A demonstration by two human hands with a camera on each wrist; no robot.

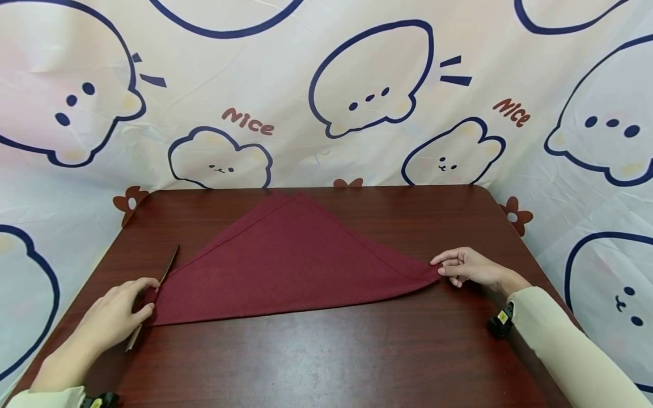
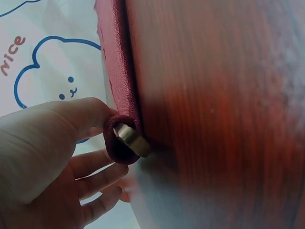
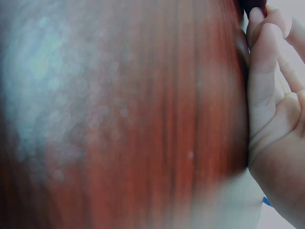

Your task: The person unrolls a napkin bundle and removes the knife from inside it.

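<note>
A dark red cloth point(image 1: 285, 260) lies on the table as a wide triangle, its peak toward the back edge. My left hand point(image 1: 114, 314) pinches its left corner between thumb and fingers, where a thin brown stick point(image 1: 170, 263) crosses the cloth. In the left wrist view, the cloth point(image 2: 123, 71) loops round the stick's end point(image 2: 133, 141) beside my thumb. At the opposite corner my right hand point(image 1: 471, 267) pinches the cloth's tip with thumb and fingertips. Only a dark scrap of the cloth point(image 3: 255, 5) shows at the top of the right wrist view.
A brown wood-grain table point(image 1: 326, 362) with rounded back corners bears the cloth. Behind it and at both sides hangs a pale sheet point(image 1: 367, 164) printed with cartoon figures. Each wrist wears a black camera, as on the right wrist camera point(image 1: 500, 323).
</note>
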